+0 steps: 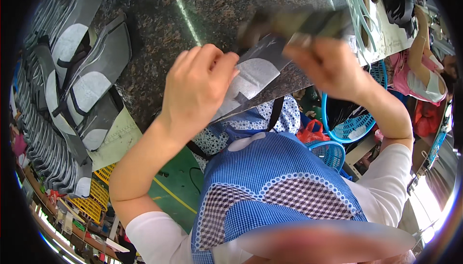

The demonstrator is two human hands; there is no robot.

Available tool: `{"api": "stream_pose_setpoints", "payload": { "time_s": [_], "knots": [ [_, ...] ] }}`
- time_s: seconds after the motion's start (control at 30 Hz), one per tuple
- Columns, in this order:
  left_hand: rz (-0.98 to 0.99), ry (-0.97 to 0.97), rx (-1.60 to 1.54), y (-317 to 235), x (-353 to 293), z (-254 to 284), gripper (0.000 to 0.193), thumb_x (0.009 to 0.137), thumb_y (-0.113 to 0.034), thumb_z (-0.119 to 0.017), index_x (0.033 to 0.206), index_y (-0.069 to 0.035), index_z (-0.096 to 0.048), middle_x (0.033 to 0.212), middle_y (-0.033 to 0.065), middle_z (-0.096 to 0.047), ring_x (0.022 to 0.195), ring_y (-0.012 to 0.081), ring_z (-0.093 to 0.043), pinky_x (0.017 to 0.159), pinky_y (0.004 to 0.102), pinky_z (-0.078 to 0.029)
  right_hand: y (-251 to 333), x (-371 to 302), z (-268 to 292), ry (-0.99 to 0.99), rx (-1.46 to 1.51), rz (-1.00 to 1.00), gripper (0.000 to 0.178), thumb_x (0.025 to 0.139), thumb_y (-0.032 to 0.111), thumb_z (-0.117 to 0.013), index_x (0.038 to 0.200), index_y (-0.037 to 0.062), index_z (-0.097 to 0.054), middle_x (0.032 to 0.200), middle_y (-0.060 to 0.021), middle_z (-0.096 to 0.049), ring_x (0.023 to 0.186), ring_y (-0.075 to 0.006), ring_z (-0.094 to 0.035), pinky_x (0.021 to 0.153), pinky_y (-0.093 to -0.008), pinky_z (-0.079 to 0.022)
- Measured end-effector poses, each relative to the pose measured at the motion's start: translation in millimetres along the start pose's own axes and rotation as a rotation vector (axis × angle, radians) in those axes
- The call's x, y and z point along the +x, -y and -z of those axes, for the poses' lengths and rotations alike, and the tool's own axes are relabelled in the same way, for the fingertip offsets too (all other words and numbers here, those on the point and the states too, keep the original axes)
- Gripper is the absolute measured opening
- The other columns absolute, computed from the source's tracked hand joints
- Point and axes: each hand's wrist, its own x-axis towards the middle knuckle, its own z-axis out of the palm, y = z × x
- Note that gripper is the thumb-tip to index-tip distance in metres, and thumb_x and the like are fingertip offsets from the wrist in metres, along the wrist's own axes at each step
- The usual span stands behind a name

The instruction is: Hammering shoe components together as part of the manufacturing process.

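A dark grey sheet piece (267,54) with a rounded light grey patch (253,76) lies at the near edge of the dark stone slab (144,3). My left hand (197,83) is closed at its left edge, fingers curled and pressed together; the fingertips partly hide what they pinch. Above the piece's far right end, my right hand (330,66) is wrapped round a hammer-like tool (289,23). Motion smears this tool, so its exact shape is unclear. It appears raised over the slab, with its dark end pointing left.
Many similar grey pieces (91,88) are stacked and overlapped on the left. Blue plastic baskets (349,124) stand below the slab at right. Pale green strips (359,15) lie at the far right corner. Yellow crates (89,206) sit lower left. Another person (424,66) is at right.
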Motion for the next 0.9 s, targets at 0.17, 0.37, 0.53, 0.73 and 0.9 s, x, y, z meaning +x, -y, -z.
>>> {"api": "stream_pose_setpoints", "payload": {
  "time_s": [0.17, 0.37, 0.53, 0.73, 0.9],
  "knots": [
    [0.208, 0.234, -0.397, 21.2, 3.2, 18.3, 0.022, 0.075, -0.008, -0.076, 0.094, -0.001, -0.068, 0.080, 0.0073, -0.061, 0.074, 0.0210, -0.059, 0.064, 0.0317, -0.048, -8.1, -5.4, -14.0, 0.084, 0.007, 0.090, 0.017, 0.093, 0.012, -0.065, 0.104, 0.0023, -0.056, 0.061, -0.0148, -0.055, 0.053, -0.0330, -0.059, 0.048, -0.0391, -0.044],
    [-0.010, 0.000, -0.155, 4.5, -17.2, 6.2, 0.016, 0.074, -0.006, -0.078, 0.087, -0.004, -0.068, 0.081, 0.0061, -0.060, 0.073, 0.0247, -0.060, 0.062, 0.0354, -0.050, 3.3, -11.7, -18.0, 0.101, -0.030, 0.268, 0.019, 0.090, 0.009, -0.067, 0.105, 0.0029, -0.058, 0.064, -0.0181, -0.054, 0.055, -0.0364, -0.057, 0.051, -0.0400, -0.045],
    [-0.027, -0.050, -0.138, 7.0, -29.9, -5.3, 0.016, 0.075, -0.004, -0.078, 0.086, -0.004, -0.067, 0.081, 0.0063, -0.058, 0.069, 0.0238, -0.060, 0.057, 0.0340, -0.049, 10.5, -1.8, -15.6, 0.046, -0.007, 0.021, 0.024, 0.089, 0.012, -0.069, 0.107, 0.0043, -0.055, 0.061, -0.0161, -0.054, 0.057, -0.0376, -0.059, 0.049, -0.0425, -0.045],
    [0.132, 0.105, -0.406, 10.6, -39.3, 15.5, 0.022, 0.075, -0.003, -0.078, 0.094, -0.003, -0.065, 0.085, 0.0085, -0.060, 0.069, 0.0240, -0.060, 0.059, 0.0341, -0.049, -1.7, -10.4, -34.3, 0.087, 0.013, 0.218, 0.027, 0.086, 0.008, -0.069, 0.109, 0.0048, -0.055, 0.058, -0.0116, -0.054, 0.051, -0.0317, -0.060, 0.047, -0.0410, -0.046],
    [0.048, 0.013, -0.223, 5.3, -48.8, 10.6, 0.016, 0.077, -0.007, -0.076, 0.086, -0.004, -0.063, 0.082, 0.0065, -0.059, 0.075, 0.0262, -0.062, 0.064, 0.0364, -0.052, 12.0, -17.8, -28.9, 0.310, 0.121, 0.163, 0.018, 0.090, 0.006, -0.065, 0.107, 0.0034, -0.056, 0.060, -0.0133, -0.055, 0.050, -0.0293, -0.060, 0.047, -0.0411, -0.045]
  ]
}}
